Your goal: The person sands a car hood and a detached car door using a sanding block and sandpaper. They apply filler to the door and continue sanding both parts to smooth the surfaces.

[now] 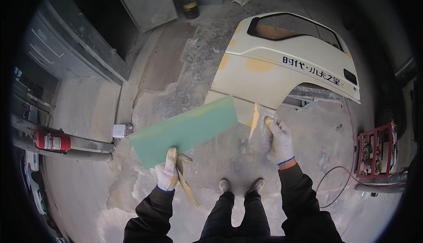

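My left hand (167,170), in a white glove with a blue cuff, grips the near edge of a flat green board (189,130), thumb on top. A pale yellow smear runs along the board's far edge. Beside that hand a narrow yellowish strip (188,188) hangs down; I cannot make out what it is. In my right hand (280,139), also gloved, is a thin greyish spreader (261,135) with yellow putty along its left edge. Beyond both hands is a cream vehicle door panel (246,77) with yellow patches, a window opening and dark lettering.
A red rack (377,150) holding assorted items is at the right, near a red hose (337,170) on the floor. To the left are a red fire extinguisher (52,140) and a small white can (120,131). A dark bucket (191,10) stands far back.
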Available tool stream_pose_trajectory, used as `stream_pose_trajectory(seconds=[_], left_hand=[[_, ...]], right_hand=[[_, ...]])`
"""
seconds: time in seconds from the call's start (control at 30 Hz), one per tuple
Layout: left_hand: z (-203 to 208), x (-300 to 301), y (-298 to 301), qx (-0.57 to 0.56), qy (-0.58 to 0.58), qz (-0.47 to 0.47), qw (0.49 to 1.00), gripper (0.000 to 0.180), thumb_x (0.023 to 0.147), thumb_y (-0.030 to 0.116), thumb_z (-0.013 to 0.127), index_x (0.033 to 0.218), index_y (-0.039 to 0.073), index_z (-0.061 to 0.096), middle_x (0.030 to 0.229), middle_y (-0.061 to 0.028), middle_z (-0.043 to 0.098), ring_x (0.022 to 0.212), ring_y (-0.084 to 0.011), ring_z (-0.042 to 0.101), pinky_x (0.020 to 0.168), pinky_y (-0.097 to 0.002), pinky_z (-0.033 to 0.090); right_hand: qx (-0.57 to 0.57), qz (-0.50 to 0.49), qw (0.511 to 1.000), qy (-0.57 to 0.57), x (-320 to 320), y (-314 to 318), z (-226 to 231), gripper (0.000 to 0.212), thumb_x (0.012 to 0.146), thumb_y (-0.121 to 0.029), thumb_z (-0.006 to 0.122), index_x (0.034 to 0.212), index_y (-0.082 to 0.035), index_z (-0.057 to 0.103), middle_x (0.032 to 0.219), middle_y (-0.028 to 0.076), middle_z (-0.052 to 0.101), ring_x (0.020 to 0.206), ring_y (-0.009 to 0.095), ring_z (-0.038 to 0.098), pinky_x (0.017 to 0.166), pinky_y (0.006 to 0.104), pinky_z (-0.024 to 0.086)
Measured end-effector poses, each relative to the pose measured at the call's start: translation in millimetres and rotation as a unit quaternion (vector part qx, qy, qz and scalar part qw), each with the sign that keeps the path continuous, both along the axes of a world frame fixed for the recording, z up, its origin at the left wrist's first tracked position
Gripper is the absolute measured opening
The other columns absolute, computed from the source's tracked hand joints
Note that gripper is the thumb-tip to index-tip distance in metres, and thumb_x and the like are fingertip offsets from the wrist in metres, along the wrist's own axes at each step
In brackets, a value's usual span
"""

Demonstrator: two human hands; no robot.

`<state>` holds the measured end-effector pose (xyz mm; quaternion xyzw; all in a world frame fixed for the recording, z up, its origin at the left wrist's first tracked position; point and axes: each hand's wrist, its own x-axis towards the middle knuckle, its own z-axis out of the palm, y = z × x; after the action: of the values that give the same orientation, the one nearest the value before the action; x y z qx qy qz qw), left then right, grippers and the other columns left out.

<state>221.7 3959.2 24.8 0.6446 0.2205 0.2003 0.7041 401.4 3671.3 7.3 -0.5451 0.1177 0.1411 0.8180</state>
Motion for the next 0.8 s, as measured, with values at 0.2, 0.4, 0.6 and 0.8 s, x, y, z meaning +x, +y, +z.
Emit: stream_pose_trajectory(seconds=[0.2,0.4,0.6,0.8], left_hand=[[71,18,-65,0.004,-0.059,-0.108,0.992,0.027,0.105,0.025,0.060,0.111,-0.001,0.059,0.084,-0.0099,0.067,0.062,-0.0165,0.064,0.054,-0.0291,0.049],[114,41,-169,0.031,-0.062,-0.180,0.981,0.030,0.106,0.025,0.058,0.114,-0.004,0.062,0.089,-0.0100,0.069,0.076,-0.0185,0.070,0.072,-0.0319,0.053],[127,51,-361,0.073,-0.110,-0.225,0.965,0.035,0.106,0.032,0.059,0.111,-0.002,0.063,0.078,-0.0114,0.073,0.072,-0.0189,0.070,0.071,-0.0342,0.052],[101,-26,-613,0.042,-0.060,-0.326,0.942,0.038,0.108,0.033,0.056,0.105,-0.003,0.068,0.079,-0.0103,0.074,0.072,-0.0166,0.067,0.073,-0.0342,0.051]], right_hand=[[0.050,-0.062,0.996,-0.046,-1,-51,72,0.024,0.098,-0.016,0.070,0.115,0.001,0.065,0.100,0.003,0.069,0.082,0.009,0.065,0.074,0.0266,0.055],[0.113,-0.152,0.981,-0.047,-87,-178,121,0.035,0.098,-0.022,0.070,0.124,0.000,0.062,0.106,0.006,0.070,0.089,0.015,0.069,0.080,0.0314,0.059],[0.046,-0.261,0.962,-0.070,-242,-341,115,0.037,0.098,-0.019,0.068,0.127,0.002,0.062,0.110,0.007,0.072,0.093,0.015,0.070,0.082,0.0303,0.059],[0.006,-0.368,0.928,-0.065,-429,-521,123,0.034,0.099,-0.016,0.067,0.125,0.004,0.063,0.106,0.005,0.072,0.085,0.010,0.068,0.077,0.0270,0.057]])
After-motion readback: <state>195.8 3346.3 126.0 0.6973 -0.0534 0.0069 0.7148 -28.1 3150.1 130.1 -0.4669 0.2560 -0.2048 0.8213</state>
